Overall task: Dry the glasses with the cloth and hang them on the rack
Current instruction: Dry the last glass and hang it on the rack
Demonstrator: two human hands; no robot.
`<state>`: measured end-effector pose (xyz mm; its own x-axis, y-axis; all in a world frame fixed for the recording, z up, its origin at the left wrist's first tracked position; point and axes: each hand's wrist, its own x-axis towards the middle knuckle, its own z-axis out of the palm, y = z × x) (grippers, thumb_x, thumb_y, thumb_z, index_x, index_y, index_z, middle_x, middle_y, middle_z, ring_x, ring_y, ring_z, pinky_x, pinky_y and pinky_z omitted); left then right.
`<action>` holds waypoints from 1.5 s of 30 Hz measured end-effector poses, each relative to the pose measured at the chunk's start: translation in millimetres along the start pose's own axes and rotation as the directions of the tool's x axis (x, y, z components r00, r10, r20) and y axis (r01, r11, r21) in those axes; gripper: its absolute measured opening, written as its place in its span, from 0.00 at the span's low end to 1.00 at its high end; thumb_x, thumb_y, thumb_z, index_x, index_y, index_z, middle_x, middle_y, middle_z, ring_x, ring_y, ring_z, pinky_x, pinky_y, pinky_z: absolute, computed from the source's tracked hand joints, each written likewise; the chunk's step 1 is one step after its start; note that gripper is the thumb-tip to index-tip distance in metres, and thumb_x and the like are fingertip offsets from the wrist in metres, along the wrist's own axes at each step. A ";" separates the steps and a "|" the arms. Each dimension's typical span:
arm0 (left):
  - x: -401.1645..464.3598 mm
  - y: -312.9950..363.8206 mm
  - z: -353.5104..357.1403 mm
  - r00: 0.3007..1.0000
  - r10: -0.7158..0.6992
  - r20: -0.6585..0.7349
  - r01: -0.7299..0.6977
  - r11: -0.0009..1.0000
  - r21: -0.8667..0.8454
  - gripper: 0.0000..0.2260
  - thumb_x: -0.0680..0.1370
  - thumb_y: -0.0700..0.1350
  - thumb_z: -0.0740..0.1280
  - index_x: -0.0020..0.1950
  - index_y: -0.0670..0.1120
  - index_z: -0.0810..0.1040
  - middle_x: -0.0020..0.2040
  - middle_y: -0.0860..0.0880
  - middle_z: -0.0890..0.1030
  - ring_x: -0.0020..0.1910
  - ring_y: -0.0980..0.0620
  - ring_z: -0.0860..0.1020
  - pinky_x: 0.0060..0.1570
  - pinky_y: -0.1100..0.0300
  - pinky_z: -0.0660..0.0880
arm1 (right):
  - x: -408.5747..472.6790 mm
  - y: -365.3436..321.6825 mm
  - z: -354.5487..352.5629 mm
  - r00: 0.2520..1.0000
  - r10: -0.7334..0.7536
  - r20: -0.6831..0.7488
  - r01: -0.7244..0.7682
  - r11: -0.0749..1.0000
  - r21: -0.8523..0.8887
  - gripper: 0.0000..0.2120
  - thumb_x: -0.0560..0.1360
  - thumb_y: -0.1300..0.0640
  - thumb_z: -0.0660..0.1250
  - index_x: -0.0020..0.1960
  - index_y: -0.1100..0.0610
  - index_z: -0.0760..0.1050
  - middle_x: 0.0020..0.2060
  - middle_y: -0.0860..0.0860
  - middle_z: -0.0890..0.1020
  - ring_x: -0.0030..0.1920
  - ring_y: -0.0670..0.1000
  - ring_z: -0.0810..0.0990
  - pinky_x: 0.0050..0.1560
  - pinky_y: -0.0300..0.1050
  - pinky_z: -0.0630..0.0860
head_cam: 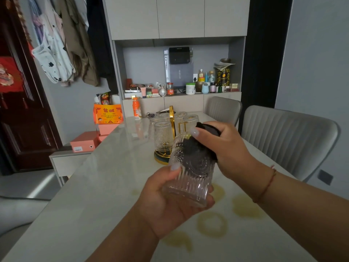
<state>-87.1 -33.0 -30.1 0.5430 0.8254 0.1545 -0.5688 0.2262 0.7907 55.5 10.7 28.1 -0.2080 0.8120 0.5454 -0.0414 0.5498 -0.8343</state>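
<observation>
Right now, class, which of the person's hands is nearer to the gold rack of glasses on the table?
The right. The right hand, pushing the dark cloth into the ribbed glass, is just beside the gold rack. The left hand holds the glass's base, nearer the person.

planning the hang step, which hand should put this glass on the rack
Left. The left hand already grips the glass by its base, while the right hand is busy pushing the cloth inside it. The rack stands just ahead.

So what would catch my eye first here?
Front and centre, the left hand holds a ribbed glass while the right hand pushes a dark cloth into it. Just behind stands a gold rack with glasses already hung, and yellowish ring stains mark the table nearby.
</observation>
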 end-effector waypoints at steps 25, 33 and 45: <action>5.4 4.2 -6.7 0.943 0.241 -0.230 -0.047 0.781 0.623 0.33 0.55 0.58 0.80 0.58 0.53 0.79 0.52 0.51 0.85 0.50 0.51 0.84 0.48 0.55 0.80 | 8.4 11.3 2.4 0.982 -0.188 0.005 0.170 0.873 -0.458 0.25 0.69 0.46 0.73 0.33 0.68 0.72 0.27 0.64 0.73 0.27 0.52 0.69 0.28 0.49 0.69; 7.6 3.0 -4.1 0.807 0.529 -0.262 0.032 0.404 0.914 0.26 0.54 0.58 0.78 0.49 0.55 0.78 0.45 0.56 0.85 0.45 0.56 0.83 0.44 0.57 0.80 | 4.6 9.5 14.9 0.958 -0.285 -0.042 0.193 0.741 -0.643 0.22 0.69 0.43 0.70 0.32 0.62 0.75 0.24 0.54 0.73 0.27 0.52 0.71 0.30 0.49 0.71; 4.1 5.3 -12.3 0.998 0.002 0.057 -0.017 0.965 0.261 0.28 0.56 0.48 0.83 0.54 0.46 0.85 0.48 0.45 0.84 0.46 0.47 0.83 0.51 0.51 0.79 | -2.6 15.9 -3.8 0.938 -0.329 0.108 0.345 0.916 -0.206 0.19 0.68 0.45 0.67 0.28 0.59 0.70 0.22 0.49 0.67 0.25 0.44 0.67 0.27 0.36 0.65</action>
<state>-95.5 -22.1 -32.6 0.5764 0.7949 0.1894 -0.3967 0.0696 0.9153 59.1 18.0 13.6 -0.2872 0.5597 0.7774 0.0917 0.8239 -0.5593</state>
